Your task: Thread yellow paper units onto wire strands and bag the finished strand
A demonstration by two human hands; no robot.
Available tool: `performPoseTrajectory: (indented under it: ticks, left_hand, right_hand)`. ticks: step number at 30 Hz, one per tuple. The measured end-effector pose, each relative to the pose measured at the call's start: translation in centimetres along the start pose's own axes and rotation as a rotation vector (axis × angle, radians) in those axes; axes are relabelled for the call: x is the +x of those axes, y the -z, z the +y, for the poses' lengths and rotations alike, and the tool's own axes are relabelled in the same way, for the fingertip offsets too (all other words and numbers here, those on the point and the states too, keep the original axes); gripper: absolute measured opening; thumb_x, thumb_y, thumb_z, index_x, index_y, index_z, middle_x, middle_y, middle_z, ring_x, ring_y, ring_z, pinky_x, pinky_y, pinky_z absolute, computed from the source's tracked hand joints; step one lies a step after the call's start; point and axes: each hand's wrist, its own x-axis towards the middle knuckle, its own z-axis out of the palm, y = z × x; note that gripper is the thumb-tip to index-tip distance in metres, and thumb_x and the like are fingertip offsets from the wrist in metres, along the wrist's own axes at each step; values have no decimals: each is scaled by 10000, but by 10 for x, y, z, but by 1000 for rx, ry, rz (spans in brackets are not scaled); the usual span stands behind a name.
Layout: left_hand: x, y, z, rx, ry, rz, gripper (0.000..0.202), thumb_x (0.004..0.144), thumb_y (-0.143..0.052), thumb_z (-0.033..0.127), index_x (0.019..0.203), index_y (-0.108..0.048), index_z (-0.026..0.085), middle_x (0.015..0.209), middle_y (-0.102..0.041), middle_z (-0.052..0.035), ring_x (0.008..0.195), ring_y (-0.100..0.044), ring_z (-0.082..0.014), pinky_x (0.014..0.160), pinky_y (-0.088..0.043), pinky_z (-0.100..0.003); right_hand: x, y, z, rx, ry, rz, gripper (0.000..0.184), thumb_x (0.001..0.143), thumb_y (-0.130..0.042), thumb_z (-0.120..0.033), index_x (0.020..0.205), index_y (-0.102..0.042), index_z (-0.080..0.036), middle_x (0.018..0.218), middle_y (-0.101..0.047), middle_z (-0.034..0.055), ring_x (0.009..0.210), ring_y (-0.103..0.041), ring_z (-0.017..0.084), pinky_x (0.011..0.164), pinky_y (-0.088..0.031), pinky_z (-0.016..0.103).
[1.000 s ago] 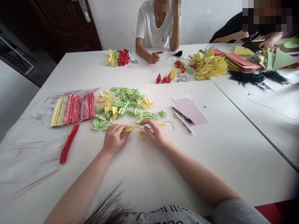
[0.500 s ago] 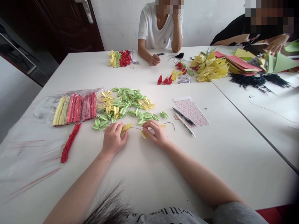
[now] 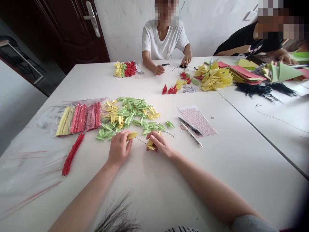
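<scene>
My left hand (image 3: 118, 147) is closed around a bunch of yellow folded paper pieces (image 3: 132, 136) whose pointed ends stick out past the fingers. From it a thin dark thread (image 3: 140, 140) runs taut to my right hand (image 3: 161, 144). That hand is shut on another yellow folded paper piece (image 3: 151, 146), which hangs below the fingertips; a bit more yellow shows behind the knuckles. The thread's loose end trails onto the table to the right. Just beyond both hands lies a spread of green folded paper pieces (image 3: 131, 111), mixed with yellow ones.
Bagged yellow and red paper strings (image 3: 79, 118) lie left, near a loose red string (image 3: 73, 154). A label sheet (image 3: 201, 122), black pen (image 3: 190, 126) and white pen (image 3: 191, 134) lie right. Two people sit opposite, near a yellow paper pile (image 3: 217, 77) and black tassels (image 3: 253, 90).
My view has tilted up slightly. The right hand's fingers have come round the yellow piece on the thread. Opposite, the person in white has lowered a hand from the face to the table.
</scene>
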Motion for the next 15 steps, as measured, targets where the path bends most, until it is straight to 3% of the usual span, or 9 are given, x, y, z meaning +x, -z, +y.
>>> performPoseTrajectory:
  ticks: [6,12,15]
  left_hand:
    - [-2,-1,-5,-110,130,66,264,997,-428,290,1204,-533,163,1174,-651,-128,1095,-599,-247,946,-442,-384]
    - [-3,-1,-8,-107,205,150,267,988,-420,306,1165,-547,152,1094,-658,-132,1029,-612,-243,918,-440,-378]
    - [-2,2,-7,-50,246,172,266,980,-418,314,1148,-554,159,1095,-660,-136,1033,-613,-256,918,-423,-392]
  right_hand:
    - [2,7,-2,17,39,-30,500,980,-345,-637,1127,-544,-203,715,-601,2,556,-379,121,538,-325,268]
    - [3,8,-4,-161,55,5,395,911,-561,-539,1061,-604,-177,677,-426,-43,582,-367,107,524,-287,246]
    - [5,4,-1,-275,85,26,326,897,-598,-462,1044,-618,-171,660,-414,-48,576,-376,103,529,-302,240]
